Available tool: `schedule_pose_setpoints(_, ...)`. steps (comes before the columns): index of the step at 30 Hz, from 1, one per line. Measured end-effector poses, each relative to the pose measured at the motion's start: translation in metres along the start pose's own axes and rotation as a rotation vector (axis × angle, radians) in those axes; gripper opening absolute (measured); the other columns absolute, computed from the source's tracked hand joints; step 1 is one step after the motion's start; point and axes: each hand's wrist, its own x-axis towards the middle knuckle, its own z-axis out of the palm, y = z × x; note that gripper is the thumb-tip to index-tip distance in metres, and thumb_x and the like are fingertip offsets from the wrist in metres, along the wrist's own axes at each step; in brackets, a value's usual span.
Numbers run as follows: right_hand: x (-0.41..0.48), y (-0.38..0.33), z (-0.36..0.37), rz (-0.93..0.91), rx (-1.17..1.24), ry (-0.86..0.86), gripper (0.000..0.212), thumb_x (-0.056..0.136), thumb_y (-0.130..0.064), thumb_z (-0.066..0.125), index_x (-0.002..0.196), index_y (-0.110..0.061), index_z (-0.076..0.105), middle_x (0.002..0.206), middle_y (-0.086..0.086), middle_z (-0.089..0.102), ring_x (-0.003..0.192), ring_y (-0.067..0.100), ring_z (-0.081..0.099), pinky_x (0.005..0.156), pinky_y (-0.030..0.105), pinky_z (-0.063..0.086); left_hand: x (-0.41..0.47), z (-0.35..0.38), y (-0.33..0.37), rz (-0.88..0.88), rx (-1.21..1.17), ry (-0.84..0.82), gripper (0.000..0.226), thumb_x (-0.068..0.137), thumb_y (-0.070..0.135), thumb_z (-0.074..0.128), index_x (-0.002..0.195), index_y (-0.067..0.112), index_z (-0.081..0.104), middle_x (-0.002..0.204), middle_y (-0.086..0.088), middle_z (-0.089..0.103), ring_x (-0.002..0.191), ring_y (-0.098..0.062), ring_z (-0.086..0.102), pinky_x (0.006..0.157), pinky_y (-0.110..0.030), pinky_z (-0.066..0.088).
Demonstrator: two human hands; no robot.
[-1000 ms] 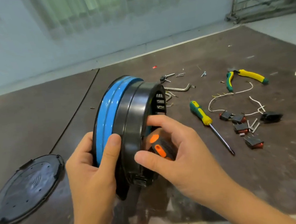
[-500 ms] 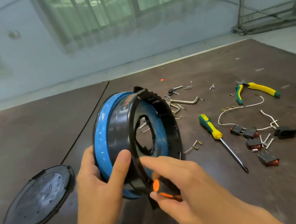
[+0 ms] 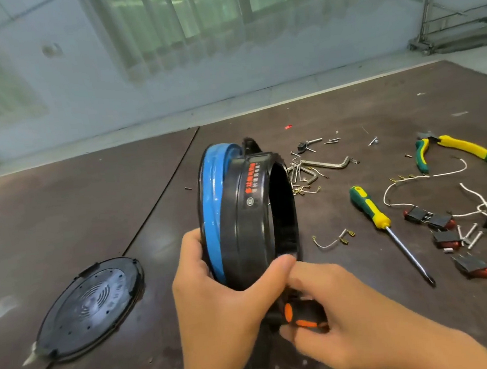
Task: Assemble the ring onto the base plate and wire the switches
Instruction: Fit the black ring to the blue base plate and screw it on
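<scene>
Now the black plastic ring with a blue band [image 3: 248, 213] stands on edge above the dark tabletop [image 3: 89, 205]. The left hand [image 3: 219, 311] curls its fingers [image 3: 190, 249] round the lower rim, and the right hand [image 3: 347, 317] pinches an orange-and-black tool handle [image 3: 304, 316]. The ring looks stiff, light and glossy, so it is best gripped across the rim.

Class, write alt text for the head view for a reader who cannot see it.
A left hand holds a black-and-blue ring on edge over a table while the right hand grips an orange-and-black tool beneath it. A base plate lies flat to the left; a screwdriver, pliers and wired switches lie to the right.
</scene>
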Motion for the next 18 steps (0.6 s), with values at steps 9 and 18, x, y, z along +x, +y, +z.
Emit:
schedule_pose_setpoints(9, -0.001, -0.006, -0.039, 0.035, 0.713, 0.493, 0.055, 0.081, -0.043, 0.071, 0.134, -0.036, 0.058, 0.094, 0.013, 0.072, 0.048, 0.0, 0.048, 0.048, 0.004, 0.037, -0.006, 0.01, 0.0, 0.059, 0.04, -0.068, 0.072, 0.042, 0.042, 0.095, 0.103, 0.033, 0.057, 0.085, 0.005, 0.073, 0.07, -0.015, 0.072, 0.056, -0.031, 0.059)
schedule_pose_setpoints(18, -0.001, -0.027, -0.03, 0.028, 0.702, 0.655, 0.052, 0.077, -0.017, 0.082, 0.125, -0.032, 0.066, 0.08, -0.006, 0.072, 0.065, 0.0, 0.065, 0.058, 0.017, 0.055, -0.009, 0.016, -0.003, 0.08, -0.174, -0.243, 0.075, 0.055, 0.048, 0.092, 0.119, 0.03, 0.058, 0.104, -0.002, 0.069, 0.085, -0.019, 0.071, 0.063, -0.028, 0.059)
